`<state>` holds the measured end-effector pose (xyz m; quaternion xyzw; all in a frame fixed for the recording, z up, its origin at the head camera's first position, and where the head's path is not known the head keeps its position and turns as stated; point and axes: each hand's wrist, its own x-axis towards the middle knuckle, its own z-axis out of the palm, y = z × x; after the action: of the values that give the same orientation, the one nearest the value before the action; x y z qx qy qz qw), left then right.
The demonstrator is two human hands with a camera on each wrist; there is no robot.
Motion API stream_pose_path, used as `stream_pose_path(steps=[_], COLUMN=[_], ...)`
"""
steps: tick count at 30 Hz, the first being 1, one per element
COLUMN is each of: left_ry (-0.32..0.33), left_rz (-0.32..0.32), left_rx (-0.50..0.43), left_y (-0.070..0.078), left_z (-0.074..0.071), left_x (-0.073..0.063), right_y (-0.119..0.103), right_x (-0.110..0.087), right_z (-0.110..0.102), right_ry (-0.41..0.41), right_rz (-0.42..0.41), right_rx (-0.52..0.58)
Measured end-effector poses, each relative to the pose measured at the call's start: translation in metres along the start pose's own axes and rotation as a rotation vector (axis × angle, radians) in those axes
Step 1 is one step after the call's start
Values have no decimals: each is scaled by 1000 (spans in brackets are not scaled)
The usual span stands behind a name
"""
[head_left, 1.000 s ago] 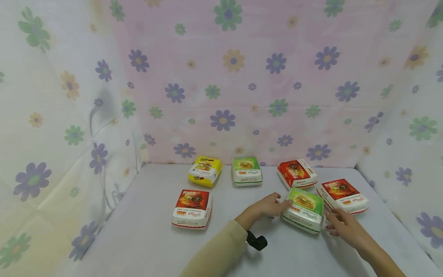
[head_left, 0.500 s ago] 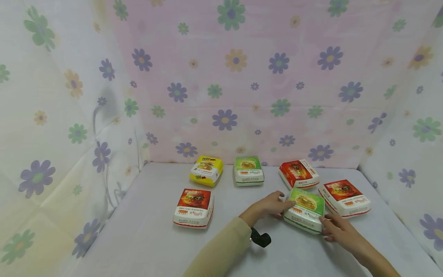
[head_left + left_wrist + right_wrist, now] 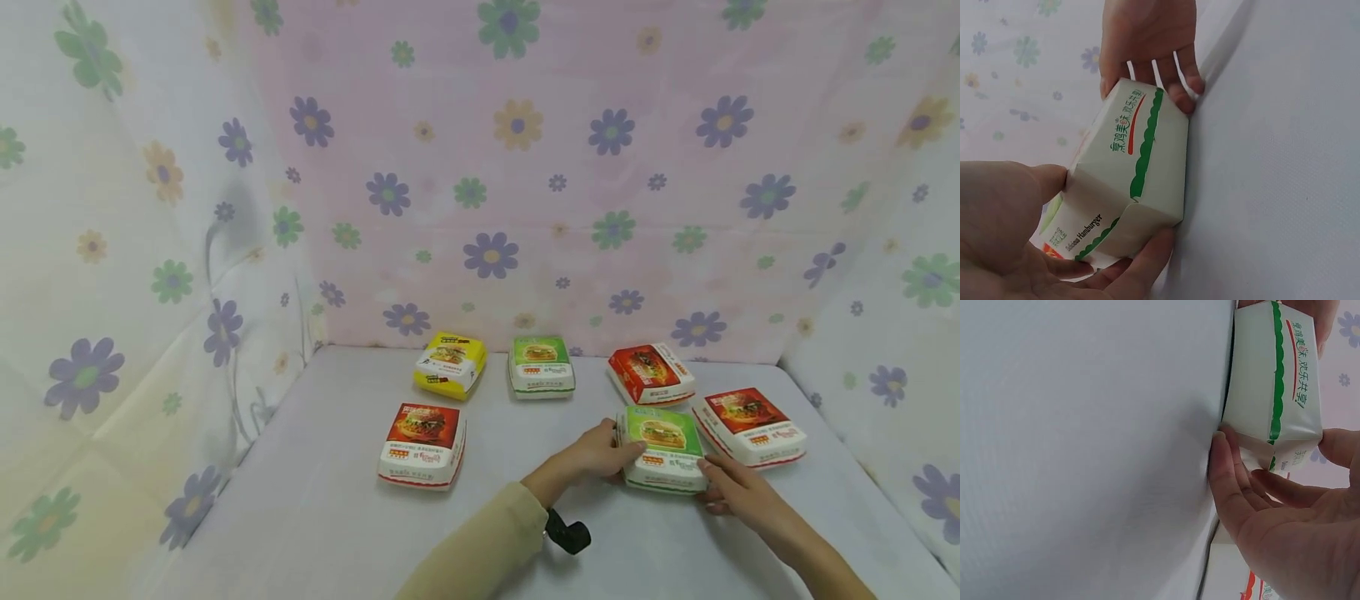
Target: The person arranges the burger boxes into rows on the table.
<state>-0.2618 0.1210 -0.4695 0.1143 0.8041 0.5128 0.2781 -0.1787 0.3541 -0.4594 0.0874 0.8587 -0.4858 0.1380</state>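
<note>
A green-and-white hamburger box (image 3: 663, 467) sits at the right front of the table, square to me. My left hand (image 3: 592, 457) grips its left side, thumb on the lid edge and fingers lower on the side wall, as the left wrist view shows. On the opposite side my right hand (image 3: 738, 493) holds the same box, thumb near the top edge and fingers against the wall (image 3: 1260, 515). Right behind it stand a red-and-white hamburger box (image 3: 651, 375) and, to the right, a second red-and-white hamburger box (image 3: 752, 427).
Farther back are a yellow hamburger box (image 3: 450, 365) and another green-and-white hamburger box (image 3: 542, 367). A third red-and-white box (image 3: 423, 444) stands at the left on the white table (image 3: 315, 517). Flowered cloth (image 3: 487, 192) encloses the back and sides. A black device (image 3: 567, 533) hangs below my left wrist.
The green-and-white box held by my hands has turned from slanted to nearly straight. My right hand has closed in from beside it to hold its right side; the left grips more firmly around its side.
</note>
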Motion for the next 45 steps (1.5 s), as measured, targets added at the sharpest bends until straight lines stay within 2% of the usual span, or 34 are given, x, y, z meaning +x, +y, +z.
stream_pose_path(steps=[7,15,26,32,45], left_ry=[23,48,60,79,91], left_rz=[26,19,33,31,66], left_rx=[24,44,31,-16,-29], left_y=[1,-1,-12,-21,-37], left_z=[0,-5,-29,-43,-72], left_x=[-7,-15,-27,-36,-56], right_y=[1,-2,-20,-27,-49], right_x=[2,3,3,8,25], right_z=[0,3,19,30,52], right_ry=[-18,-8,-6,-40,-125], right_rz=[-40,-33,-121,-134,-209], right_rx=[38,-66,-87,-95,-42])
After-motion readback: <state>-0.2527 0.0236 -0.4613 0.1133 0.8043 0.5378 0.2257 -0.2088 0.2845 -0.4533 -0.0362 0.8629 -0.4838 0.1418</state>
